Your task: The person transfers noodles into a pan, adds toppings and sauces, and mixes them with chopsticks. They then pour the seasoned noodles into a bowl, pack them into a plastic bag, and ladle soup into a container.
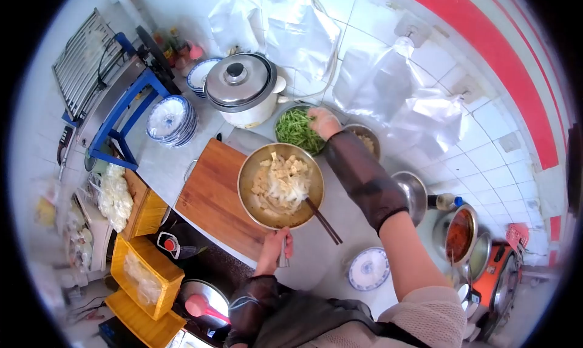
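Observation:
My left hand is closed around the short metal handle at the near side of a round metal pan. White shreds and pale yellow chunks fill the pan. Dark chopsticks lean out over its right rim. Beyond it, my right hand reaches into a bowl of thin green vegetable shreds, its fingers bent together at the right side of the shreds; the fingertips are partly hidden. Next to that hand stands another metal bowl, partly covered by my dark sleeve.
A wooden cutting board lies left of the pan. Behind are a lidded rice cooker and stacked blue-and-white plates. At right stand an empty-looking metal bowl, a pot of red sauce and a small plate. Plastic bags hang on the wall.

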Demonstrator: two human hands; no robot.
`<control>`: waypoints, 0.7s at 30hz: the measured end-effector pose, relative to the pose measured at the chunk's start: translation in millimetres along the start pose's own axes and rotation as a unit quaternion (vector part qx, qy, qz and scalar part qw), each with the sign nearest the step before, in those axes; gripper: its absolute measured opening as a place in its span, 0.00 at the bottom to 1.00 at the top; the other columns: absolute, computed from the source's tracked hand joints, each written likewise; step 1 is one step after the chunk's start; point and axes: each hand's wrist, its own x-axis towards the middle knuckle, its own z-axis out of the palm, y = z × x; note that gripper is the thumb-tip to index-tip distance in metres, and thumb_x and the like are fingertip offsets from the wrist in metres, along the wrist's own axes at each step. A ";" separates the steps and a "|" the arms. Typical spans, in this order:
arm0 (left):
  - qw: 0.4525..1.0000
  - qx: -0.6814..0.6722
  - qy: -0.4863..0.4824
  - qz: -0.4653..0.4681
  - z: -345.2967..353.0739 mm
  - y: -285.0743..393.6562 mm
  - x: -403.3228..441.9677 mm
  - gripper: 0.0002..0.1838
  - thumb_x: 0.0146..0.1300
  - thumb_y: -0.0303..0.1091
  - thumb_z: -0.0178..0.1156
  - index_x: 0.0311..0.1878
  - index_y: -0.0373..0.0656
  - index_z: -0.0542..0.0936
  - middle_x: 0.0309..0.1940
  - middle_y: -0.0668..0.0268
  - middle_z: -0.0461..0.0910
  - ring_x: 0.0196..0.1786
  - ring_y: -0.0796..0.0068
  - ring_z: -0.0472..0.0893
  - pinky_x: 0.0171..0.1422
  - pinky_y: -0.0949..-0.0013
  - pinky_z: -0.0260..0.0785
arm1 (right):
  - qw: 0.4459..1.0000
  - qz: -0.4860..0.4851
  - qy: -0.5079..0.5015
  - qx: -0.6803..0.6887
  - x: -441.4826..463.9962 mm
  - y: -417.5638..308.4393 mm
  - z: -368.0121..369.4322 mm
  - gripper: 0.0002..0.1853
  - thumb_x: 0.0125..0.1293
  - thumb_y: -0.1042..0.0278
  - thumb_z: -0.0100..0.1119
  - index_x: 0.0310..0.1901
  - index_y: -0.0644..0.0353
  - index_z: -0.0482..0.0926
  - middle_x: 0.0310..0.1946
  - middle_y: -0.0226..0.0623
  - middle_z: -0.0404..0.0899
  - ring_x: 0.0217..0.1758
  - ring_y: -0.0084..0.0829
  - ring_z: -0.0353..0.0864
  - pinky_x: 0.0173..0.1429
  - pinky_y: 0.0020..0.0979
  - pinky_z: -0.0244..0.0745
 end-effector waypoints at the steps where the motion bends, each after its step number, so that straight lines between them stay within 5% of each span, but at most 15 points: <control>1: 1.000 -0.002 0.011 0.004 0.5 0.9 0.9 0.14 0.66 0.38 0.50 0.26 0.41 0.68 0.14 0.67 0.66 0.13 0.75 0.66 0.18 0.71 0.59 | 0.999 0.026 0.010 0.021 -4.2 -3.6 -6.2 0.13 0.49 0.71 0.59 0.39 0.59 0.78 0.36 0.51 0.78 0.43 0.48 0.78 0.48 0.42 0.71; 6: 1.000 0.027 0.000 0.015 1.4 4.5 2.1 0.11 0.67 0.37 0.50 0.31 0.41 0.65 0.19 0.68 0.65 0.14 0.77 0.63 0.17 0.72 0.57 | 0.986 0.149 0.008 0.070 -15.8 -37.6 -47.6 0.14 0.53 0.67 0.62 0.42 0.58 0.78 0.39 0.49 0.80 0.44 0.42 0.79 0.48 0.38 0.72; 8: 0.999 0.030 -0.001 0.034 4.0 2.6 2.0 0.11 0.67 0.36 0.50 0.30 0.41 0.65 0.19 0.68 0.65 0.14 0.78 0.63 0.18 0.73 0.57 | 0.946 0.227 -0.105 0.205 -29.5 -64.0 -72.4 0.15 0.56 0.63 0.61 0.45 0.56 0.78 0.42 0.45 0.81 0.40 0.37 0.82 0.46 0.35 0.74; 10: 0.999 0.027 -0.006 0.035 8.5 3.1 -1.6 0.11 0.67 0.36 0.50 0.30 0.41 0.65 0.19 0.68 0.65 0.14 0.78 0.63 0.17 0.73 0.57 | 0.954 0.198 -0.118 0.193 -50.8 -81.9 -70.5 0.15 0.58 0.64 0.60 0.48 0.55 0.78 0.38 0.40 0.82 0.30 0.30 0.82 0.40 0.32 0.76; 12: 0.999 0.027 -0.014 0.036 13.7 1.5 -7.1 0.11 0.67 0.36 0.50 0.30 0.41 0.65 0.19 0.69 0.64 0.14 0.78 0.62 0.17 0.73 0.56 | 0.997 -0.049 -0.054 0.030 -79.5 -99.0 -67.0 0.15 0.61 0.66 0.58 0.49 0.57 0.78 0.32 0.38 0.82 0.25 0.27 0.80 0.37 0.28 0.76; 13: 0.999 0.016 -0.026 0.021 15.7 1.5 -10.6 0.11 0.67 0.36 0.50 0.30 0.42 0.65 0.20 0.69 0.64 0.14 0.79 0.62 0.17 0.74 0.56 | 0.997 -0.046 -0.051 0.030 -89.3 -103.8 -75.8 0.15 0.61 0.66 0.58 0.49 0.57 0.78 0.32 0.38 0.82 0.25 0.27 0.80 0.37 0.28 0.76; 15: 0.999 0.008 -0.041 0.003 16.9 -1.2 -19.9 0.11 0.67 0.36 0.50 0.30 0.42 0.65 0.20 0.69 0.64 0.14 0.80 0.61 0.17 0.74 0.55 | 0.966 0.093 -0.175 0.165 -106.7 -126.5 -109.1 0.14 0.62 0.64 0.56 0.49 0.57 0.77 0.33 0.35 0.83 0.28 0.29 0.80 0.38 0.31 0.75; 18: 0.996 -0.016 -0.090 -0.019 13.7 -9.0 -33.1 0.11 0.68 0.36 0.49 0.31 0.42 0.65 0.21 0.70 0.64 0.14 0.81 0.60 0.15 0.76 0.53 | 0.951 0.131 -0.043 0.278 -126.0 -55.7 -126.0 0.13 0.62 0.61 0.57 0.44 0.59 0.79 0.36 0.37 0.82 0.29 0.35 0.81 0.39 0.34 0.75; 21: 0.987 -0.079 -0.133 -0.043 14.1 -24.1 -39.0 0.12 0.68 0.37 0.49 0.30 0.43 0.65 0.21 0.70 0.64 0.13 0.82 0.60 0.14 0.77 0.52 | 0.969 0.234 0.036 0.067 -122.7 15.5 -127.4 0.08 0.60 0.66 0.58 0.38 0.58 0.81 0.31 0.38 0.83 0.28 0.31 0.82 0.34 0.31 0.77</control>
